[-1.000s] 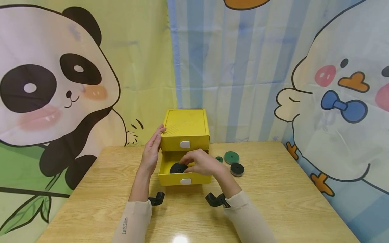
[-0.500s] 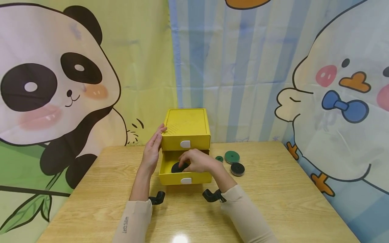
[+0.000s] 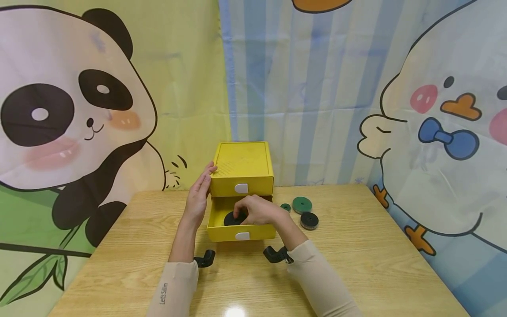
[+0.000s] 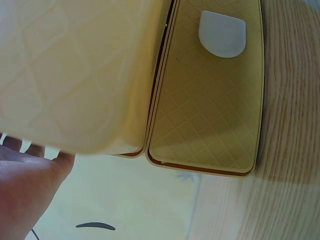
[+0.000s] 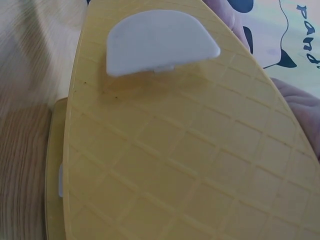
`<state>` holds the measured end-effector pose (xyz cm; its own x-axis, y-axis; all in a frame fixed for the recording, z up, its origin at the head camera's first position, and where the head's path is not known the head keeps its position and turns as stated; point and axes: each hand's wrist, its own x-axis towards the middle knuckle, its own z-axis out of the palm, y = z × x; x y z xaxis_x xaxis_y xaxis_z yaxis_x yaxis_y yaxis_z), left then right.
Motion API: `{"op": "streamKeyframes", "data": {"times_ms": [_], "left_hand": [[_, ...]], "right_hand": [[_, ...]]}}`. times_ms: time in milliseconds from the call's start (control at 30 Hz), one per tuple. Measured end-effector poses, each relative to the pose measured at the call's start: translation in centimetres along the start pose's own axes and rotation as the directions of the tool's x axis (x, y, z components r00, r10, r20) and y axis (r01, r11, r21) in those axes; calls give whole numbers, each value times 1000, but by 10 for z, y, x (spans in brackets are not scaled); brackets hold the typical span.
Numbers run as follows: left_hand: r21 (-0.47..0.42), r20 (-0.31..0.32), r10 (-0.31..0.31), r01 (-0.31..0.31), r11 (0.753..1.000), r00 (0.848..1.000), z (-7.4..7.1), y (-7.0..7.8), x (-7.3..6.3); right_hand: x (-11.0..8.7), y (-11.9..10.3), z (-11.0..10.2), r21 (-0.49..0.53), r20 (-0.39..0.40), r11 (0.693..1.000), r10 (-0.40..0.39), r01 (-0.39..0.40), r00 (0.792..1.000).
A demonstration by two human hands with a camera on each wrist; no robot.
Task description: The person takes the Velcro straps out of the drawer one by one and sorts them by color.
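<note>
A yellow drawer box (image 3: 242,160) stands on the table with a drawer (image 3: 215,234) pulled out below its top one. My left hand (image 3: 197,202) rests against the box's left side, fingers straight. In the left wrist view its fingers show behind a blurred yellow panel. My right hand (image 3: 259,210) reaches into the pulled-out drawer, its fingers and thumb curled round a flat black roll (image 3: 230,219); the fingertips are partly hidden. In the right wrist view a yellow drawer front with a white pull (image 5: 160,42) covers most of the work.
Right of the box lie a small green roll (image 3: 285,207), a larger green roll (image 3: 302,205) and another black roll (image 3: 309,220) on the wooden table (image 3: 356,255). A lower drawer front (image 4: 210,105) appears in the left wrist view. A cartoon cloth (image 3: 190,88) hangs behind.
My right hand has moved slightly left and farther over the black roll, which has shifted a little to the right in the drawer. The left hand stays in place.
</note>
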<state>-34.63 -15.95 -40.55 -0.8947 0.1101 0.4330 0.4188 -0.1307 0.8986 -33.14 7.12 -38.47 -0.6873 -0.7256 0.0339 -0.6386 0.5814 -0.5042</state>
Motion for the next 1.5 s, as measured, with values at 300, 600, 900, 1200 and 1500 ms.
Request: {"op": "streamKeyframes", "data": {"times_ms": [300, 600, 900, 1200, 1500], "left_hand": [[1, -4, -5, 5, 1000, 1000, -1, 0, 1], [11, -6, -19, 19, 1000, 1000, -1, 0, 0], [12, -1, -25, 25, 1000, 1000, -2, -3, 0], [11, -1, -14, 14, 1000, 1000, -1, -2, -1], [17, -5, -15, 15, 1000, 1000, -1, -3, 0]], "right_hand": [[0, 0, -1, -36, -19, 999, -1, 1, 1000], [-4, 4, 0, -62, -87, 997, -43, 38, 995], [-8, 5, 2, 49, -139, 997, -54, 61, 989], [-22, -1, 1, 118, -289, 987, -67, 105, 955], [-40, 1, -10, 133, -406, 983, -61, 125, 912]]}}
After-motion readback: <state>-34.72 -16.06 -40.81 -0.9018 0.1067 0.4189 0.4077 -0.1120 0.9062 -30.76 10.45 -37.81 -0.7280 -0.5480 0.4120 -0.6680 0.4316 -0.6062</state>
